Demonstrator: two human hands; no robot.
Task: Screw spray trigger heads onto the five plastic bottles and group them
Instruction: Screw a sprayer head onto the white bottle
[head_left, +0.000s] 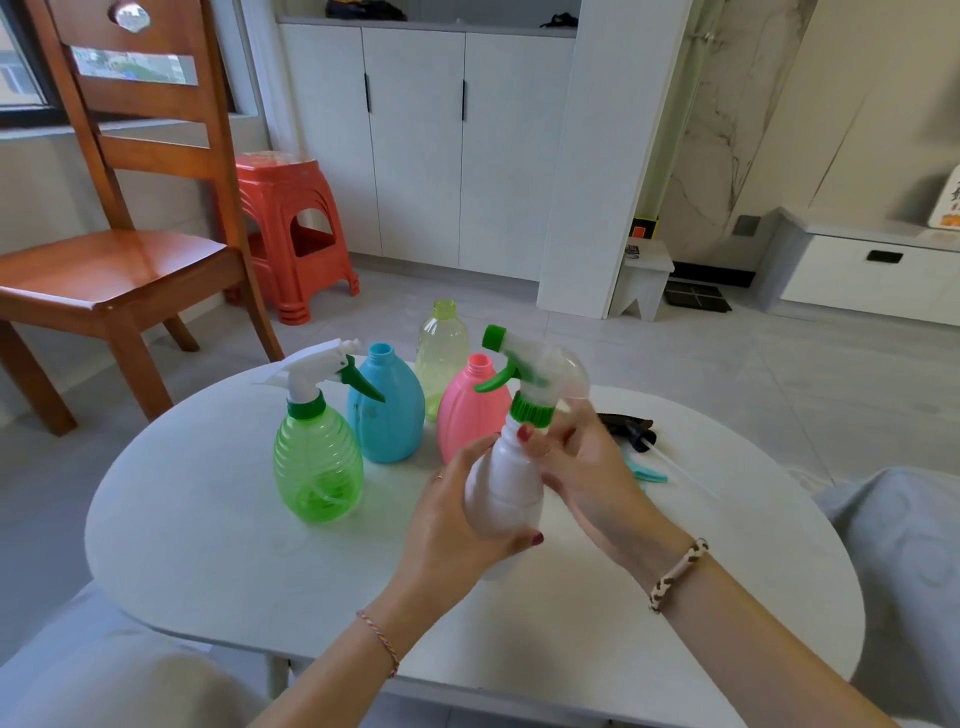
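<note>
Nearest: two bare forearms over the near edge of a white oval table (208, 545). Thread bracelet on left wrist, patterned band on right.

L hand (452, 525) wrapped round the belly of a white bottle (501, 499), thumb across front, fingers behind; bottle held just above tabletop, tilted a little. R hand (576, 467) at the bottle's neck, fingertips pinched near the green collar of a white/green trigger head (524, 374) sitting on the neck. Whether collar is fully threaded: can't tell. Head is blurred.

Left of hands: green bottle (318, 462), upright on table, trigger head w/ green collar already on, nozzle pointing left. Dip tube visible inside.

Behind, mid-table: blue bottle (387, 410), open neck, upright, just beside green one. Pink bottle (467, 410), open neck, partly hidden by L hand and white bottle. Yellow bottle (441, 353), clear, open neck, furthest back, between blue and pink.

Right of R hand, on table: black trigger head (628, 428) lying flat, mostly hidden by R hand; a teal piece (647, 473) near it, partly covered, type unclear.

Beyond table: wooden chair (104, 260) far left, red stool (291, 223) behind it, white cabinets (415, 145) along the back wall, small white step stool (644, 275) to the right.
</note>
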